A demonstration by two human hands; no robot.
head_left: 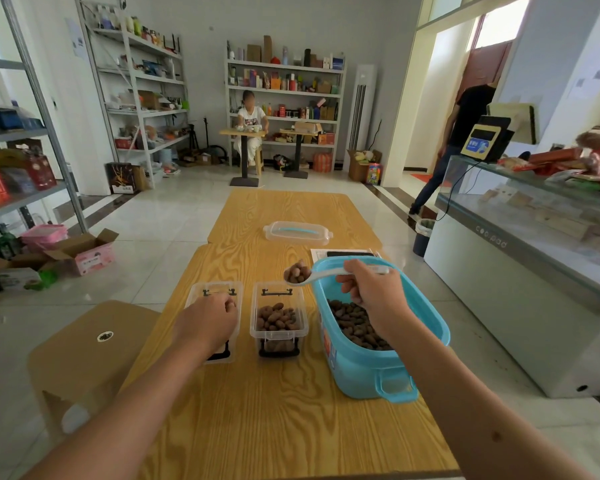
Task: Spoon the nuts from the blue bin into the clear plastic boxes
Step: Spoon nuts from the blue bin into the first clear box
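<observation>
A blue bin [368,368] holding brown nuts [352,322] stands on the right of the wooden table [274,410]. My right hand [371,289] grips a white spoon [321,276] heaped with nuts, held above the far edge of the middle clear box [278,320], which is partly filled with nuts. A second clear box [215,296] sits to its left. My left hand [210,322], fingers curled, rests over that left box and hides its inside.
The bin's clear lid [297,233] with a blue handle lies further back on the table. A paper and dark device [347,253] sit behind the bin. A brown stool [94,344] stands left, a glass counter [527,237] right. Two people are farther off.
</observation>
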